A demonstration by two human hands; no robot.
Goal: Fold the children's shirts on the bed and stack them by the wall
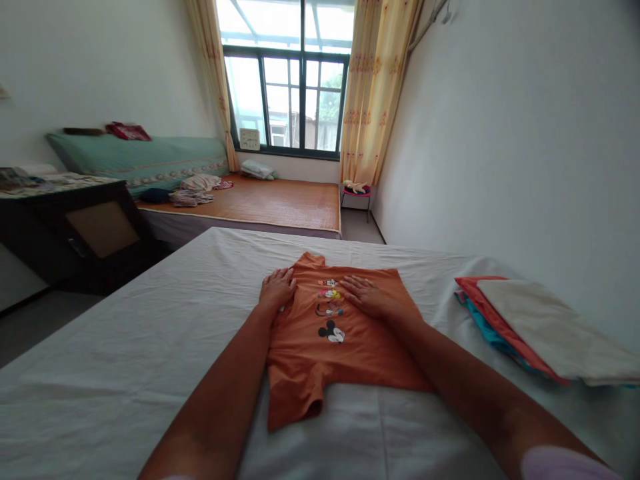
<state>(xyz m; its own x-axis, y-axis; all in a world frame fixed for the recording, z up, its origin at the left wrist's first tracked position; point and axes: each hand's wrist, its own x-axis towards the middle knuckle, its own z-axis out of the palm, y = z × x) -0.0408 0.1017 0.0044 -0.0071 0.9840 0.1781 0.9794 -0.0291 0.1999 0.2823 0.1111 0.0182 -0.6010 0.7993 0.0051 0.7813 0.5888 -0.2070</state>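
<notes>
An orange T-shirt (370, 353) with cartoon characters printed on its front lies spread on a white sheet (165, 347). Its neck end points left and its hem right; one sleeve is near me, the other on the far side. My left hand (278, 289) rests flat at the shirt's left edge by the collar, fingers stretched out. Flat on the shirt's upper middle, just right of the prints, lies my right hand (367, 295) with its fingers extended. Neither hand grasps the cloth. Part of the collar is hidden under my left hand and forearm.
A stack of folded clothes (550, 327), white, red and blue, lies at the right near the wall. Beyond the sheet stands a bed with a brown mat (280, 203) and rumpled clothes (200, 189). A dark cabinet (100, 223) is at left, a small stool (357, 191) by the curtain.
</notes>
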